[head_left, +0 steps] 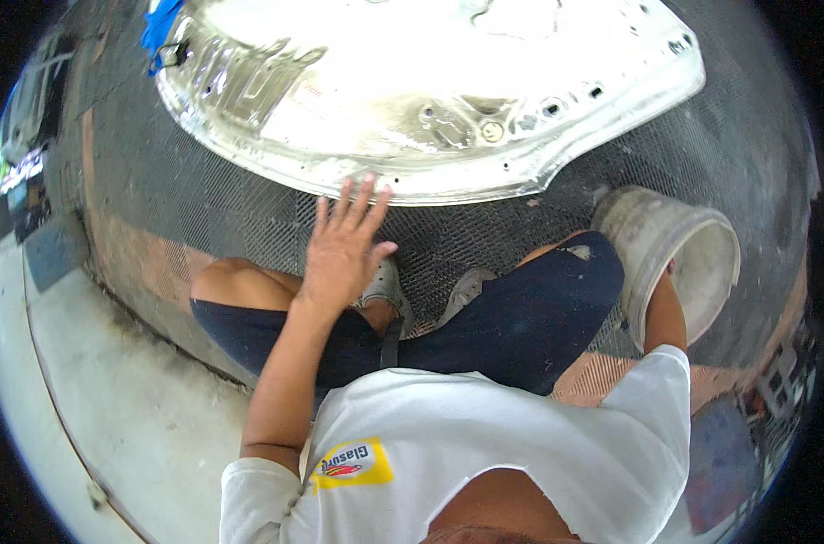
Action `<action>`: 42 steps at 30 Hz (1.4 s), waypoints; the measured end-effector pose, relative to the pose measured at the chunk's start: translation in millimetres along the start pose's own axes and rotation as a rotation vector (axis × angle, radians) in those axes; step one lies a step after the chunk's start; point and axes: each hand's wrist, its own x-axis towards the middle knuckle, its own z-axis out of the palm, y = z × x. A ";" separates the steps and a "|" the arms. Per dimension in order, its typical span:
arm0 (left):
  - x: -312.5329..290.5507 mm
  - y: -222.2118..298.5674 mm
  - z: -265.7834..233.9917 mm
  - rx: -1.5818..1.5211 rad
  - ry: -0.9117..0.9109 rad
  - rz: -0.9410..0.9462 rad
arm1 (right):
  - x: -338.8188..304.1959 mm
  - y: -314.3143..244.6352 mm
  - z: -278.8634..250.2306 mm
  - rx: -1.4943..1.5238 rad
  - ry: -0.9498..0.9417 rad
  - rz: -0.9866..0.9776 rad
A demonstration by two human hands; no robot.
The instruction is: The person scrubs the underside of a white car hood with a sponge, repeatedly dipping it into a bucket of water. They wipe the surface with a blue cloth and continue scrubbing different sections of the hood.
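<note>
Hands between panel and bucket, a reach into the bucket seemingly in hand

Left hand [344,245] spreads flat at the lower edge of the metal panel [430,91], upper centre; right hand hides inside the bucket [670,258], right, grip unclear; next it must lift out cleanly

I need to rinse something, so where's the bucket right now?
In the head view the grey bucket sits on the person's right, tipped on the mesh floor mat beside the right knee, with the right arm reaching into it.
</note>
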 end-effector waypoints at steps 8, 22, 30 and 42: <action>-2.8 -47.8 0.9 -0.066 0.320 -0.369 | 6.6 34.5 23.2 0.000 -0.088 -0.073; 151.7 70.1 3.3 -0.205 0.462 0.156 | -255.9 -130.2 -212.6 0.050 0.866 -0.988; 141.7 -18.5 -12.5 0.127 0.560 -0.322 | -327.5 -403.8 -163.7 0.834 0.505 -1.266; 130.9 42.3 -54.7 -2.070 0.198 0.030 | -302.3 -417.7 -152.8 0.981 0.488 -1.121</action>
